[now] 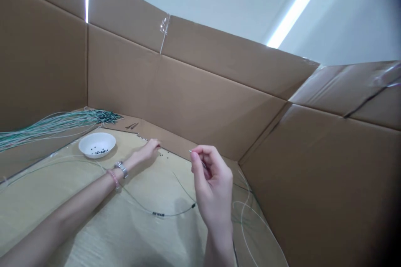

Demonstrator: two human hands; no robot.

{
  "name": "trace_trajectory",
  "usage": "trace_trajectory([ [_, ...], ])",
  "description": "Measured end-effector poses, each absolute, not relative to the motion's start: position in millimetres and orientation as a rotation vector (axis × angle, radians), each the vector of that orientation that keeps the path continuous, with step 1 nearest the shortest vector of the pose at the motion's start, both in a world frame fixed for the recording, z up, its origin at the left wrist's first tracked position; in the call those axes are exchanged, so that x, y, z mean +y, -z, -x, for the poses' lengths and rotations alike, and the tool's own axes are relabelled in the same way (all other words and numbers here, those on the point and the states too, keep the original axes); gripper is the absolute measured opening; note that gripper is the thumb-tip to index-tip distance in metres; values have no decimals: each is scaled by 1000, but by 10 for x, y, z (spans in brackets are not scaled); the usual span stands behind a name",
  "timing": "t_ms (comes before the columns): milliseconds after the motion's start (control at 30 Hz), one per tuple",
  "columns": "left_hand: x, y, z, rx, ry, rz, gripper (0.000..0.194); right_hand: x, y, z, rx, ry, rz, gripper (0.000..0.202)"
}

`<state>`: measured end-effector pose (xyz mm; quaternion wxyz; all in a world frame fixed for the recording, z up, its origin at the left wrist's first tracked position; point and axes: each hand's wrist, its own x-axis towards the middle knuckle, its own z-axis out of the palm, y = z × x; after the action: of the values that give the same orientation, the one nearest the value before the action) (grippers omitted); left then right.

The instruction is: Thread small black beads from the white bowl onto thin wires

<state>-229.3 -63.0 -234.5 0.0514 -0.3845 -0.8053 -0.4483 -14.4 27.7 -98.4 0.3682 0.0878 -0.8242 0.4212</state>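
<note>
My right hand (214, 179) is raised over the mat, thumb and fingers pinched on the pale tip of a thin cord (180, 213). The cord loops below across the mat and carries a group of black beads (158, 214) and a separate black bead (193, 206). My left hand (153, 146) reaches to the mat's far edge with its fingers closed; what they hold, if anything, is too small to make out. Several loose black beads (168, 157) lie just right of it. More black beads (100, 152) are in a white bowl (85, 145) left of that hand.
Cardboard walls (200, 91) enclose the yellowish mat (103, 237). At the back left lies a bundle of green and white cords (69, 120), near small dark metal pieces (132, 125). Loose pale cords (242, 217) curl beside the right wall.
</note>
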Motion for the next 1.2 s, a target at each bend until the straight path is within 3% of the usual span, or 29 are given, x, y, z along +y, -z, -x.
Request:
trace_trajectory([
  [267,-922,1281,1534,-1835,1929,1234,23,70,852,-54,-1865,-933,-238,10],
  [367,-1099,1121,1121,-1536,2179,1374,10,-69,861,-54,-1797,-957,-252,10],
  [400,-1144,1095,1021,-1431,2282,1456,3,-112,870,-44,-1780,-972,-258,10],
  [467,-1208,1069,887,-1256,2436,1582,10,-190,890,-21,-1757,-1011,-288,12],
  [667,-1264,1051,783,-1054,2596,1575,7,-313,921,-40,-1770,-1071,-389,16],
  [833,-1259,1029,742,-1059,2602,1538,2,-316,908,-113,-1783,-1013,-407,16],
  [1200,-1308,1014,658,-1069,2555,1580,18,-289,917,-161,-1749,-926,-461,16],
])
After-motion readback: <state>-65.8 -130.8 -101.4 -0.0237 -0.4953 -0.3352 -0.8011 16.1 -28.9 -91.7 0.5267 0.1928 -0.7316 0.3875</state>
